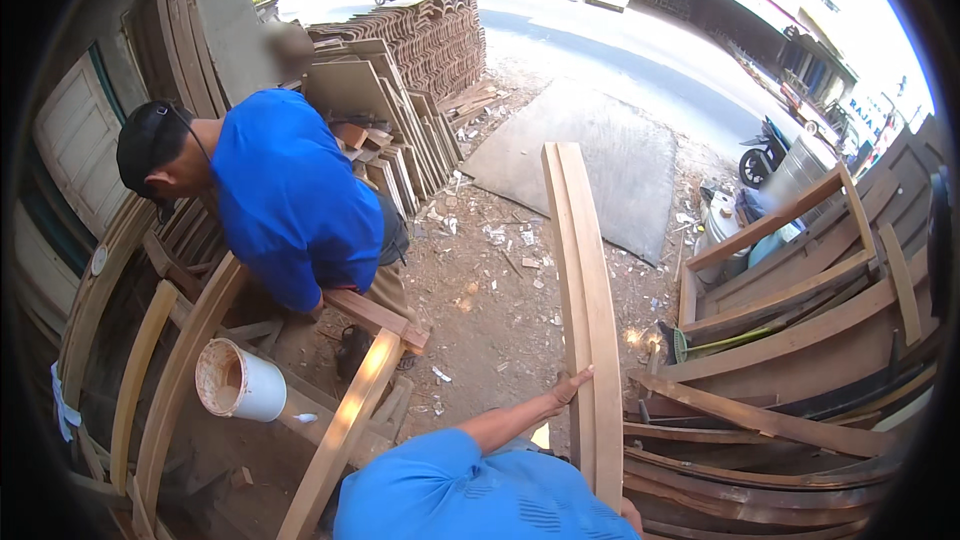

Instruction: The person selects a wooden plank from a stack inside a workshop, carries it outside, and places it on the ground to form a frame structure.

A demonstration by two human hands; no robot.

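Holding beam (590,310), lettered sign (868,120) beyond

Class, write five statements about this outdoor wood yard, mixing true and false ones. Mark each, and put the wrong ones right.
1. The person's left hand is on the long wooden beam. True.
2. The bucket is black. False: it is white, with reddish-brown stains.
3. The co-worker is bareheaded. False: a dark cap is on the head.
4. A flat grey sheet lies on the ground. True.
5. The wavy brown tiles are scattered singly about the yard. False: they stand together in a stack.
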